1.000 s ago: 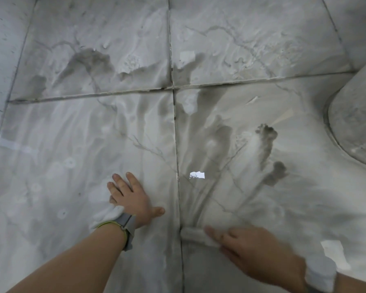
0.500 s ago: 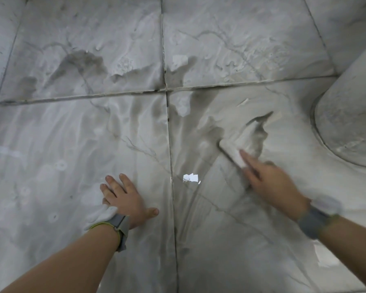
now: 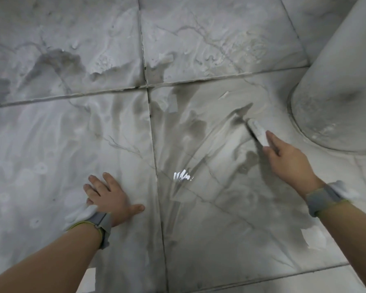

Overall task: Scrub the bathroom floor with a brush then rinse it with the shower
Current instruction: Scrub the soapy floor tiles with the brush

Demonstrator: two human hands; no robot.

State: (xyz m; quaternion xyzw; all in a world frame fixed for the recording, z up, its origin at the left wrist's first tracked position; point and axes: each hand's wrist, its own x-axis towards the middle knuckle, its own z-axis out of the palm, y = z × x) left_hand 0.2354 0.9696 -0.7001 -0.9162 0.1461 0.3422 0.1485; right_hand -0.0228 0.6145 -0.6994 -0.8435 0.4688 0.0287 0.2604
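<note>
The bathroom floor (image 3: 209, 240) is large grey marbled tiles, wet and smeared with soapy streaks. My right hand (image 3: 287, 157) grips a white scrub brush (image 3: 258, 132) and holds it down on the right-hand tile, close to the round base at the right. Dark swept marks fan out behind the brush. My left hand (image 3: 110, 195) rests flat on the left-hand tile with its fingers spread, just left of the grout line. Both wrists wear grey bands.
A round pale pedestal base (image 3: 336, 92) rises at the right edge, close beyond the brush. Dark grout lines (image 3: 154, 157) cross the floor. A bright light reflection (image 3: 183, 176) glints on the wet tile between my hands.
My right hand swept the brush from near me up and to the right across the tile, towards the pedestal base. My left hand stayed planted in place.
</note>
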